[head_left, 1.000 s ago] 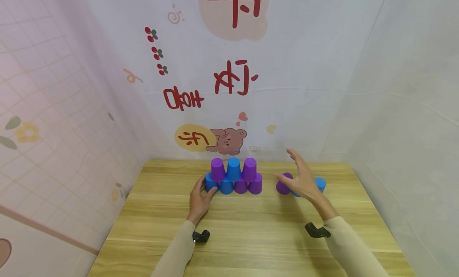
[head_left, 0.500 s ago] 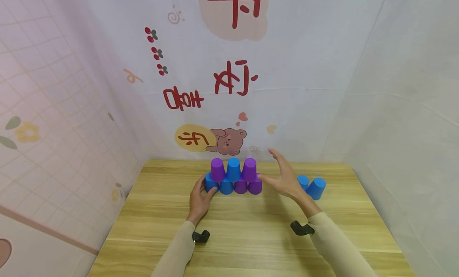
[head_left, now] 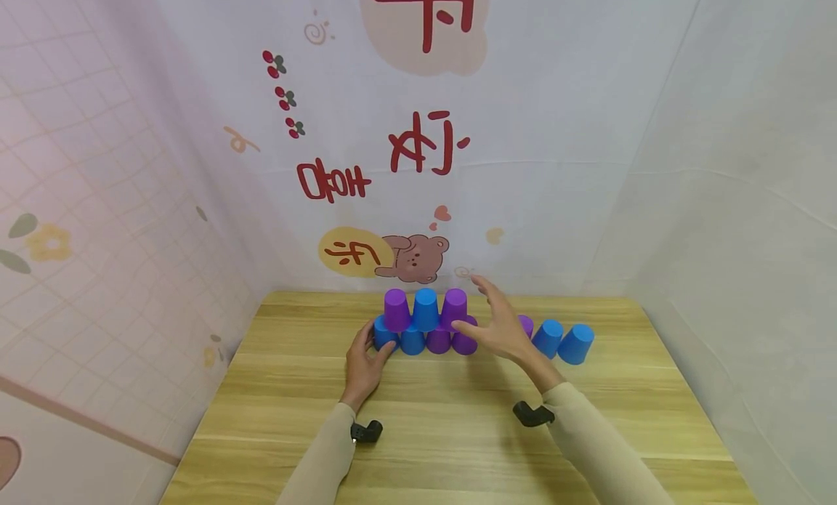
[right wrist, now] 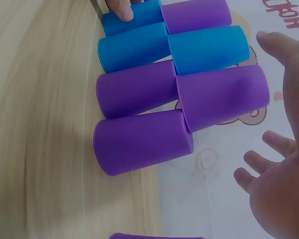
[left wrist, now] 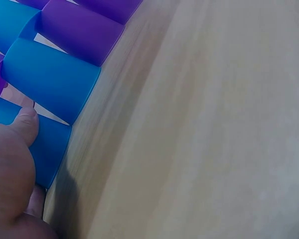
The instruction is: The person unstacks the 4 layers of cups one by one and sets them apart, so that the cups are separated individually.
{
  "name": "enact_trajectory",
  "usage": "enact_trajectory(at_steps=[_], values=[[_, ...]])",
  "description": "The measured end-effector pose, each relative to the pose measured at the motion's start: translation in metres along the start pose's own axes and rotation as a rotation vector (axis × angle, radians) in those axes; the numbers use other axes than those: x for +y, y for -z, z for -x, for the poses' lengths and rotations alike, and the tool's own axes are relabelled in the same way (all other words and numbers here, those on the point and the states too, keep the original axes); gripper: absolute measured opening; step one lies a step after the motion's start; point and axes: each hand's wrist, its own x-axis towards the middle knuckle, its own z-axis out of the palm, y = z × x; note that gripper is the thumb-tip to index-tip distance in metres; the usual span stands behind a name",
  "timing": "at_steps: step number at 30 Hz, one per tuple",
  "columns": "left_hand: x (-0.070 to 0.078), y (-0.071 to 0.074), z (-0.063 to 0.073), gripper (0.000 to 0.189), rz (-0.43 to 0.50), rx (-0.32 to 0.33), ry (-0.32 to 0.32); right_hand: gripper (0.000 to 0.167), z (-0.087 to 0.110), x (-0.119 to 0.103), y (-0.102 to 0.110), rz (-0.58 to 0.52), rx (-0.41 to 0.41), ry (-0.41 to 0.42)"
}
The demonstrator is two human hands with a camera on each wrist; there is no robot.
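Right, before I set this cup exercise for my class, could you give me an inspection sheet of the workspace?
Surface: wood-grain tabletop.
Job's things: cup stack, upside down, four below, three above; rightward, a partly hidden purple cup and two blue cups.
Clutter: nothing seen.
Left hand: grips the lower leftmost blue cup.
Right hand: open, empty, by the stack's right end.
Cables: nothing seen.
Surroundings: pale backdrop, printed bear.

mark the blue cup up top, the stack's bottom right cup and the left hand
Top blue cup [head_left: 426, 311]: head view, side wall
Bottom right cup [right wrist: 143, 143]: right wrist view, side wall
Left hand [head_left: 363, 362]: head view, middle of the hand
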Motion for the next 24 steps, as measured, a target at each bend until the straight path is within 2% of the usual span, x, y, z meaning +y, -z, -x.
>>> enact_trajectory(at_steps=[10,18,24], values=[[-0.002,0.0,-0.001,0.069,-0.004,0.0,-0.011,0.099,-0.009,0.006,-0.014,-0.085,0.007,0.017],[-0.004,0.001,-0.001,0.07,0.023,-0.011,0.006,0.088,-0.011,0.007,-0.019,-0.085,0.006,0.031],[-0.002,0.001,0.0,0.07,0.001,-0.001,-0.012,0.079,-0.014,0.007,-0.021,-0.082,0.013,0.021]])
